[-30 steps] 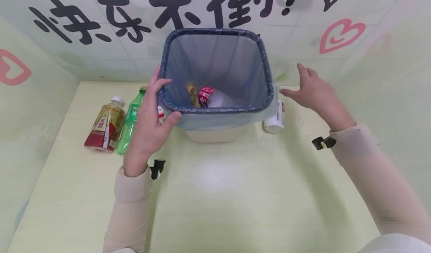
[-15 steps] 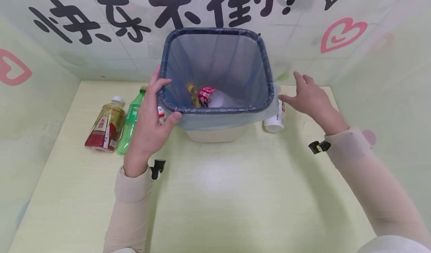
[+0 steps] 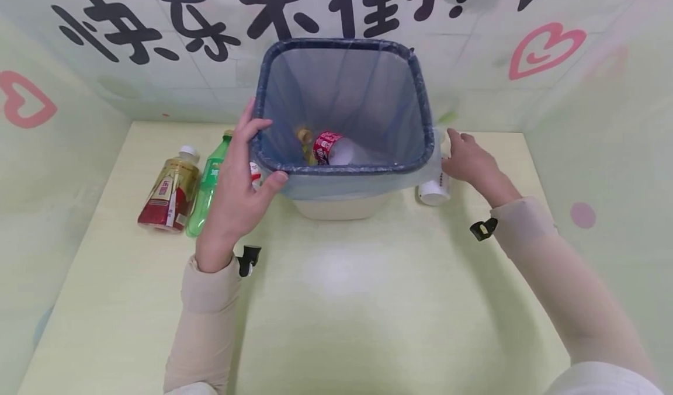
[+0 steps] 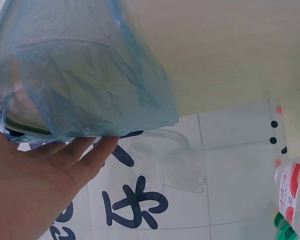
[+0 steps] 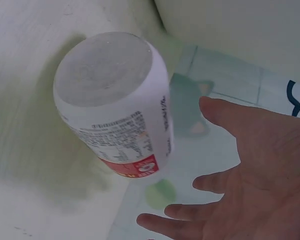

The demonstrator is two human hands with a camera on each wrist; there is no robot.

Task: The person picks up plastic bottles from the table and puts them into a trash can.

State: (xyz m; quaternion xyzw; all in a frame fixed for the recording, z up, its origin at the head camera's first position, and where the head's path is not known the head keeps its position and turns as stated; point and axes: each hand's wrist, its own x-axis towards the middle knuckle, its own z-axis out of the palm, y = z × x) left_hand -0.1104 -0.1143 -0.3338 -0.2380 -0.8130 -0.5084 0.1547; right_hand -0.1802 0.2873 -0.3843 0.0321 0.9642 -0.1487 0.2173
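Note:
A trash bin with a blue liner bag stands at the back of the table. My left hand holds its left rim, one fingertip over the edge and the thumb at the front corner; the left wrist view shows this hand's fingers against the bag. Inside the bin lie a bottle with a red label and a yellowish bottle. To the right, a white plastic bottle lies on its side, base toward me. My right hand is beside it, fingers spread, apart from it.
Left of the bin lie a juice bottle with a white cap and a green soda bottle. A red-and-white labelled bottle is partly hidden behind the left hand in the head view. Printed walls enclose the table's sides and back.
My right hand has moved left and down toward the white bottle, from above and to its right. The left hand keeps its place on the bin. The head view has shifted slightly.

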